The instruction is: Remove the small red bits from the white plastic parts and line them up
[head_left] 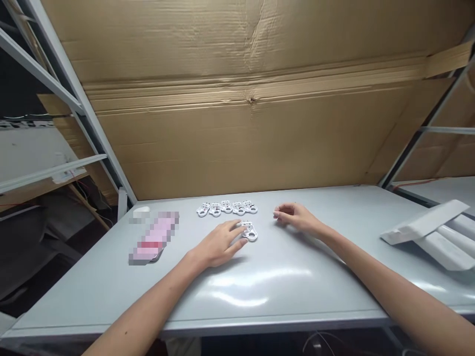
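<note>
Spread left hand (218, 243) touching a flat white plastic piece (250, 231) with its fingertips, right hand (293, 217) pressing fingers together, pinching nothing, near the piece

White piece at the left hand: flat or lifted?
Flat: the white piece rests on the table, touched by the left hand.

Lighting bright and even across the tabletop (92, 291); no light source in view, though the reflection indicates overhead lighting. A broad streaked glare lies near the front edge. Shadows are soft and short beneath the left hand (217, 242) and right hand (297, 217). Beyond the left edge, the scene falls dark. Wide-angle distortion bends the metal frame (70, 94) and the cardboard (237, 138) towards the picture's edges. Focus is generally acceptable. The pink packet (154, 237) is obscured by pixelation, its detail unreadable.
</note>
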The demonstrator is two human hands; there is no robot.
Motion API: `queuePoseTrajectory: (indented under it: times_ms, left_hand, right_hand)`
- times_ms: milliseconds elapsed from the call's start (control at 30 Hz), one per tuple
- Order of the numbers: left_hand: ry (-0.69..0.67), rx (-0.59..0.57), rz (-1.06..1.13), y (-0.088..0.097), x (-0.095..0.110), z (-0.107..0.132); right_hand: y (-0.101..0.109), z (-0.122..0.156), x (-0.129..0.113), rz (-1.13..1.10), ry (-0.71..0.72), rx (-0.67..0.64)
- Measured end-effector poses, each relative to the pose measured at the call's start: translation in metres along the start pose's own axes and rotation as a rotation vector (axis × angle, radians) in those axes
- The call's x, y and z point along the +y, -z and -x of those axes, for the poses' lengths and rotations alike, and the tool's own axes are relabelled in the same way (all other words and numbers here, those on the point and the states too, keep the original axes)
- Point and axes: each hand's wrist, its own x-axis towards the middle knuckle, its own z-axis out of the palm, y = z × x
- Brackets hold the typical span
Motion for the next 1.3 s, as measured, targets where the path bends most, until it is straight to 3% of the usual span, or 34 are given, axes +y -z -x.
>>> queuePoseTrajectory:
  times_ms: [167,367,600,867,1300]
  left_hand:
    - [-0.017,0.017,0.014,-0.002,-0.001,0.0]
    - [-0.011,0.01,0.007,-0.001,-0.001,0.001]
    - [-0.003,0.016,0.014,-0.003,-0.004,0.001]
    - [-0.077,0.02,0.056,0.002,0.0,0.0]
    - [-0.076,-0.021,0.068,0.006,-0.002,0.001]
  right_hand:
    - [-0.021,0.0,-0.017,-0.49,-0.127,-0.018]
    - [-0.037,-0.017,-0.036,-0.768,-0.375,-0.005]
    - [-0.051,-0.029,-0.037,-0.87,-0.318,0.032]
    - [-0.046,-0.016,-0.033,-0.733,-0.166,0.029]
    - [-0.036,-0.008,-0.041,-0.01,0.104,0.035]
